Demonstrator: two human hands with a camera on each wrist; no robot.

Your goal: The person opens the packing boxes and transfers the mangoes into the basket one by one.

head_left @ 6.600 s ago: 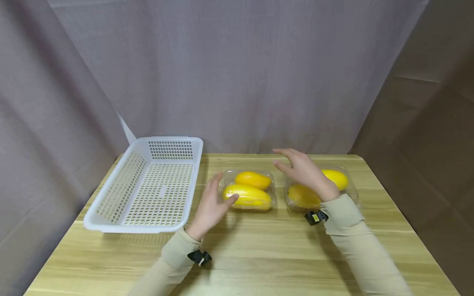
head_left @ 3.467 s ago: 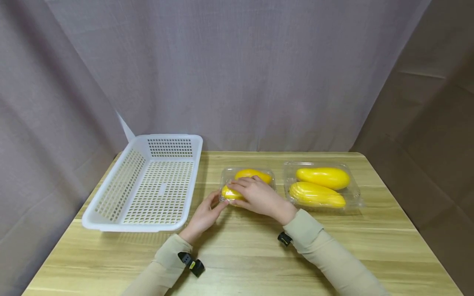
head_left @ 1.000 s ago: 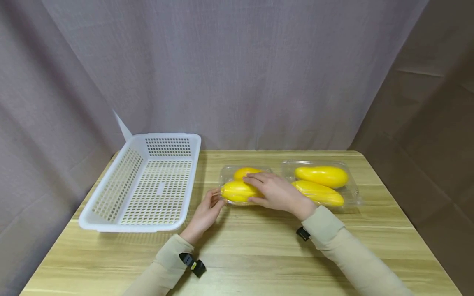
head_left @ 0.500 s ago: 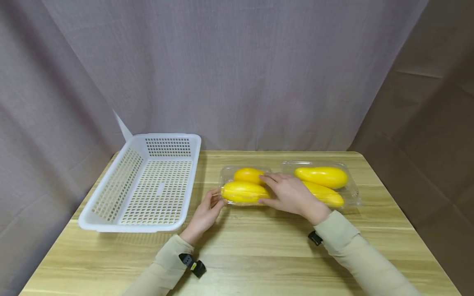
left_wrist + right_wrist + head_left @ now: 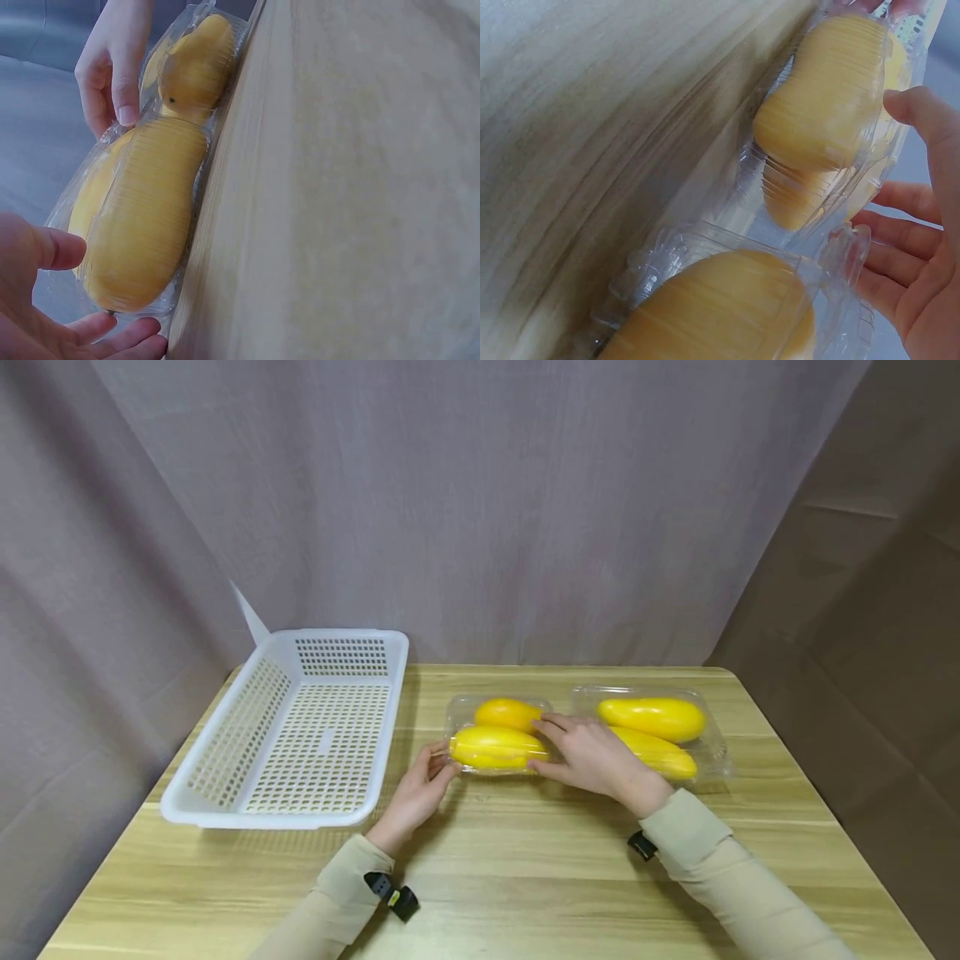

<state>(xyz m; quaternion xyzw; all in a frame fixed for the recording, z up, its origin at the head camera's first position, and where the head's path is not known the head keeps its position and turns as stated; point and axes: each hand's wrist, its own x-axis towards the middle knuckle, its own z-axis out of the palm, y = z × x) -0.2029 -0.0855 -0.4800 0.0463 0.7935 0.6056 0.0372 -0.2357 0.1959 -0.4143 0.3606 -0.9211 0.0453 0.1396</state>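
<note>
Two yellow mangoes, a front mango [image 5: 498, 748] and a more orange back mango [image 5: 507, 715], lie in a clear plastic clamshell box [image 5: 461, 710] on the wooden table. At the box's left end, my left hand [image 5: 415, 793] has its thumb on the near corner and its fingers against the end, as the left wrist view shows. My right hand [image 5: 596, 760] rests at the box's right end, fingers spread and nearly straight over the lid, thumb on the near side. A second clear box [image 5: 712, 727] with two yellow mangoes stands close on the right, partly hidden by the right hand.
A white perforated plastic basket [image 5: 378, 768] stands on the left of the wooden table [image 5: 525, 877], left of the left hand. Grey cloth [image 5: 480, 510] hangs behind the table, and a brown cloth [image 5: 870, 610] on the right.
Over several seconds the right hand moved left from above the right box onto the left box, then slid right along its lid to the right end. The left hand moved to the left corner and stayed.
</note>
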